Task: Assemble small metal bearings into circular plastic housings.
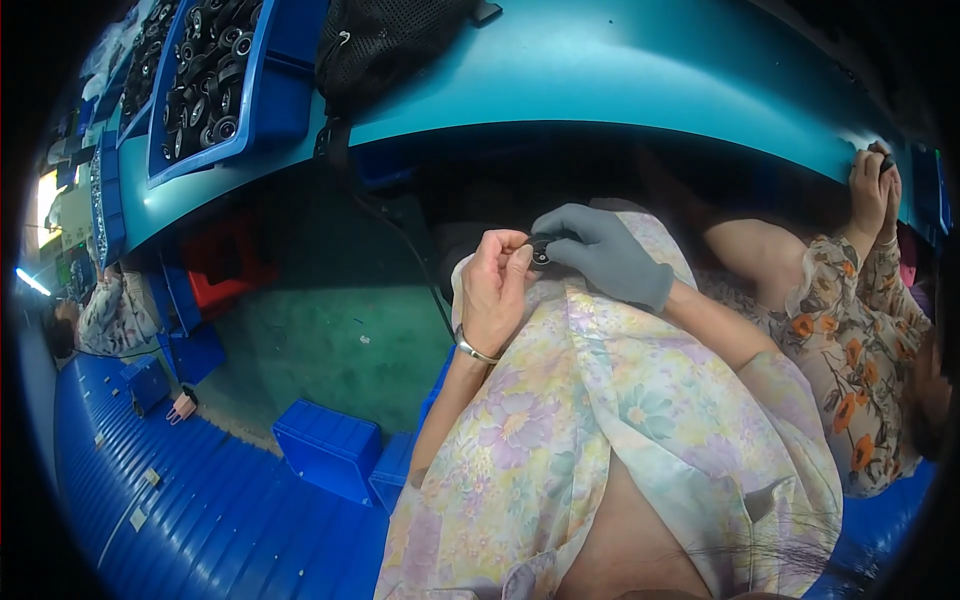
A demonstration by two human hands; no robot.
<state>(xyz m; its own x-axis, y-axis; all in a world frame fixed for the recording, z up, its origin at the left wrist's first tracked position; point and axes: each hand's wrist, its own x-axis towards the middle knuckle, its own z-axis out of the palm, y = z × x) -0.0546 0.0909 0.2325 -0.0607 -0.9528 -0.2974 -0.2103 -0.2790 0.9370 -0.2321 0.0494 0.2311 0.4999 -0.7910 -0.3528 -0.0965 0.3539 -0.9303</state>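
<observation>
Above my lap, both hands meet at a small black round part (541,254) with a pale centre, which looks like a small wheel. My left hand (494,290), bare and with a metal band at the wrist, pinches its left side between thumb and fingers. Around the other side close the fingers of my right hand (612,258), in a grey glove. Much of the part is hidden by my fingers. A blue bin (262,112) at the upper left holds many similar black wheels with shiny centres.
A teal table (620,75) curves across the far side, with a black mesh bag (375,50) on it. Below stand a red stool (228,268) and a blue crate (328,448). At the right sits a co-worker in a floral sleeve (835,350); another person sits far left.
</observation>
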